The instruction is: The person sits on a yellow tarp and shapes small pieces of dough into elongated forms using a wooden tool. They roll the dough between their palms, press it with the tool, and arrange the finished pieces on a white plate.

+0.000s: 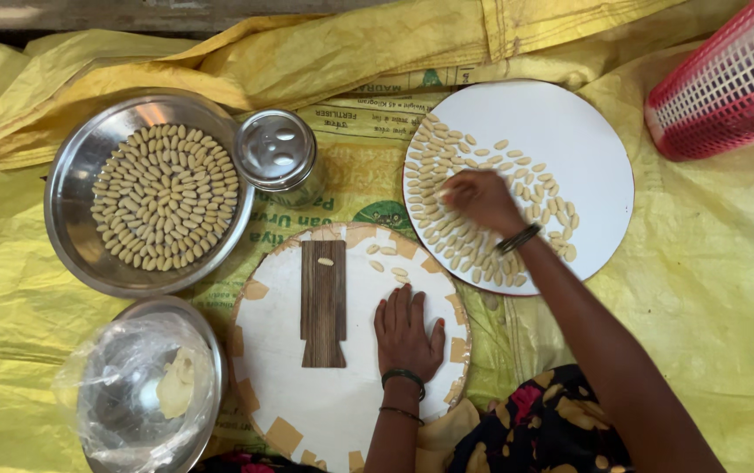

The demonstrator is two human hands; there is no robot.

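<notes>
Top-down view of a shaping station laid on a yellow woven sheet (pixel 718 289) spread over the floor.

The white round board (pixel 587 131) at upper right carries shaped dough pieces over its left half only; the right half is bare, so laying-out appears roughly half done there. The steel plate (pixel 70 219) at upper left is already packed with finished pieces in close concentric rings. The paper-patched round board (pixel 263 385) in the centre bears the ridged wooden paddle (pixel 323 302), whose long axis runs away from the person, its flared end nearest them; one small piece lies near its far end, crosswise to the grooves, and a few more sit just right of it. The steel bowl (pixel 201 350) at lower left holds a small lump of dough (pixel 175 385) in clear plastic, judged to be the stock left to shape.

The right hand (pixel 482 200) rests among the pieces on the white board, fingers curled down; whether it pinches one cannot be told. The left hand (pixel 407 333) lies flat and open on the central board, just right of the paddle, holding nothing.

A lidded steel tin (pixel 276 151) stands between the steel plate and the white board, and a red mesh basket (pixel 727 83) lies at the upper right corner.
</notes>
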